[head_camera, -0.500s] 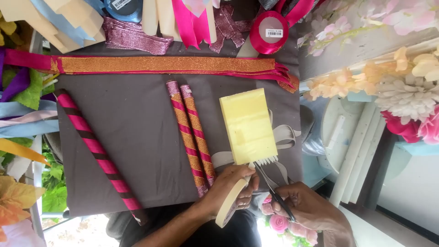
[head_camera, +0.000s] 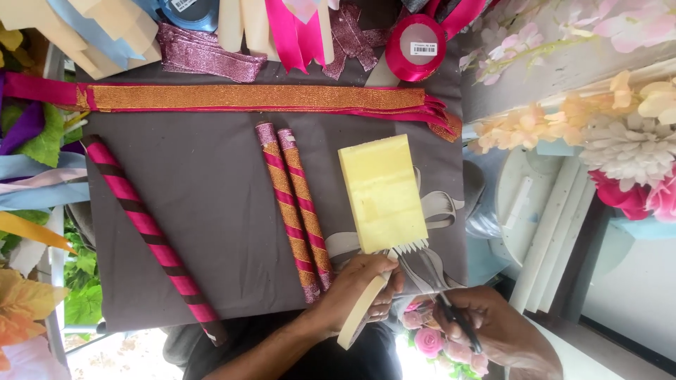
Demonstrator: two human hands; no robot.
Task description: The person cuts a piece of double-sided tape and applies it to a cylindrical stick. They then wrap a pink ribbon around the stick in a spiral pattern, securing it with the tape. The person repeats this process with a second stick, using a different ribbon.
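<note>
- Pale yellow foam block [head_camera: 382, 193] sits centre-right of frame on the grey cloth [head_camera: 211, 211], lower edge touching a fan of thin white strips [head_camera: 410, 249].
- L hand [head_camera: 362, 290], lower centre: fingers curled and pinching a cream flat strip [head_camera: 360, 313] that runs from the block's lower edge down past the cloth's edge.
- R hand [head_camera: 493, 327], lower right: closed round dark scissor handles [head_camera: 458, 320]; blades point up-left toward the white strips. Can't tell if blades are parted or closed, too small.
- Two pink-and-gold wrapped sticks [head_camera: 294, 211] lie side by side just left of the block, touching each other, ends right beside the L hand.
- Longer pink-and-dark striped stick [head_camera: 151, 236] runs diagonal on the left of the cloth.
- Risk, my read: blade tips are v. close to the L fingers, so a slip could nick them. Block isn't held down; a tug on the strip could drag it or tear the fine cuts. An uneven snip would leave ragged strips.
- Packages/labels: magenta ribbon spool [head_camera: 417, 48] at top centre-right, round, white rectangular barcode sticker on its face. Blue round roll [head_camera: 186, 13] top left-centre, small white sticker on it, half cut off by the frame.
- Long gold glitter band on pink ribbon [head_camera: 260, 97] spans the top of the cloth; purple glitter ribbon [head_camera: 208, 58] above it.
- Artificial flowers [head_camera: 620, 134], peach, white and pink, on the right side.
</note>
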